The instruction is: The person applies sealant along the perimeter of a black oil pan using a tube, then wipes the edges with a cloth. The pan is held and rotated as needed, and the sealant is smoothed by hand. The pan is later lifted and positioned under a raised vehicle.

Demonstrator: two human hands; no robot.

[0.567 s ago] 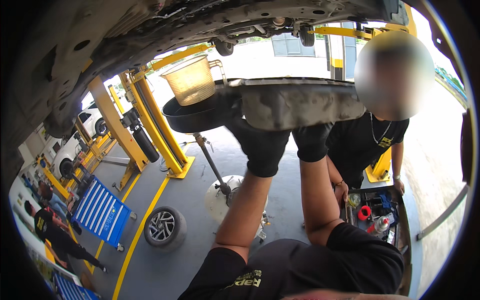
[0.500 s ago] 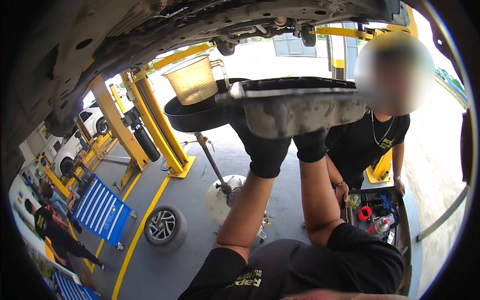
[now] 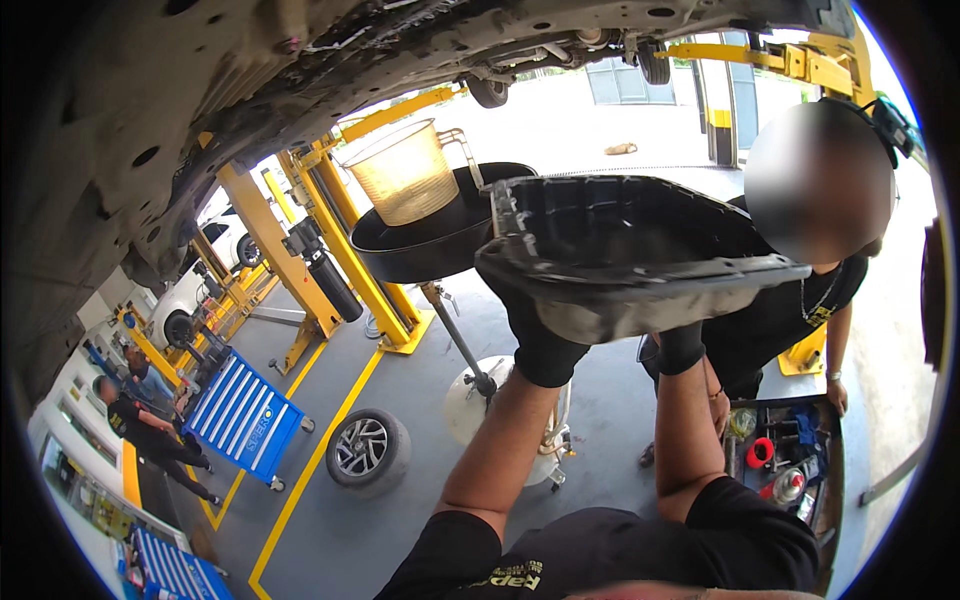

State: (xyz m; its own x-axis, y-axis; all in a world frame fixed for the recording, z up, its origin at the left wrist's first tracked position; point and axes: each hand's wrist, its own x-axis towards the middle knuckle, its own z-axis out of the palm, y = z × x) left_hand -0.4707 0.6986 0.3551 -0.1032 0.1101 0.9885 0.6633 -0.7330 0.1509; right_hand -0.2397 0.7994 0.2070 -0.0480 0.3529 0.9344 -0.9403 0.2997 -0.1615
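Observation:
A dark metal oil pan [image 3: 640, 288] is held up in front of me, its open side tilted toward me so that the black inside shows. My left hand [image 3: 543, 340], in a black glove, grips it from below at the left. Also gloved in black, my right hand [image 3: 682, 346] supports its underside further right. The pan hides most fingers of both hands. Just left of the pan, a translucent measuring jug [image 3: 405, 175] stands in a round black drain basin [image 3: 420, 262] on a pole.
A car's underside [image 3: 250, 110] hangs overhead between yellow lift posts [image 3: 345, 230]. Another person [image 3: 775, 325] stands close at the right beside a tool tray [image 3: 740, 470]. A wheel [image 3: 368, 450] lies on the floor; a blue tool cabinet [image 3: 245, 415] stands at the left.
The oil pan has come lower and tipped toward me, so its inside now shows where mostly its side did before. My view has shifted slightly left, and the other person has leaned nearer the pan.

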